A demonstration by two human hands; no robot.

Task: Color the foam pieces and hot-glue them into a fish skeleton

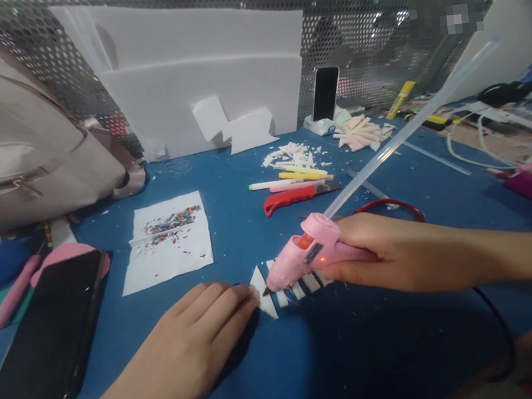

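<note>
My right hand (392, 252) is wrapped round the handle of a pink hot glue gun (292, 262). A small light glows on the gun, and a long clear glue stick (381, 157) juts out of its back, up to the right. The dark nozzle points down at a white triangular foam piece (259, 285); whether it touches cannot be made out. My left hand (196, 326) has its fingers together, the tips holding the triangle's left edge. Right of the triangle, several white strips (282, 298) lie in a row, partly hidden by the gun and my right hand.
Behind lie a red craft knife (290, 200), pens (304, 174) and white foam scraps (292, 155). Paper with colourful beads (133, 275) is at left, near a black phone (42, 340) and bag (33, 143). Foam boards (154, 103) and a propped phone (326, 93) stand at the back.
</note>
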